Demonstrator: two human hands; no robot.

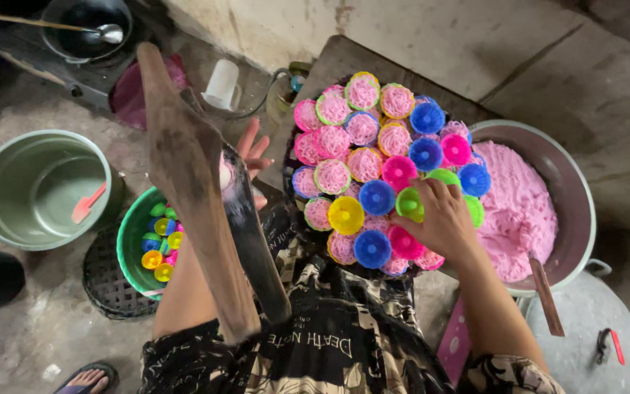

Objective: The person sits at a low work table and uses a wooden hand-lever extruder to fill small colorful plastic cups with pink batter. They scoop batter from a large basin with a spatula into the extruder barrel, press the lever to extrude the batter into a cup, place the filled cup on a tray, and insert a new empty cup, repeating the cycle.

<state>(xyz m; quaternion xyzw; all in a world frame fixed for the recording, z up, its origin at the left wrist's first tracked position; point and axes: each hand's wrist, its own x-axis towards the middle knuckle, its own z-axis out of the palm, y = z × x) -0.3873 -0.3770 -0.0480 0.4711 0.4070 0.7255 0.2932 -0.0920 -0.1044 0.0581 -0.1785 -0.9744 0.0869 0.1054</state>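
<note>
My right hand rests on a round dark tray piled with small coloured plastic moulds, many of them filled with pink noodle nests. Its fingertips pinch a green mould near the front of the pile. My left hand is left of the tray with its fingers spread, the palm hidden behind a long dark wooden press that slants across my lap. Something pink shows at the press beside that hand.
A big metal bowl of pink dough with a wooden stick stands at the right. A green basin of empty moulds sits on a woven mat at the left, beside a grey pot holding a pink spatula. A white cup stands behind.
</note>
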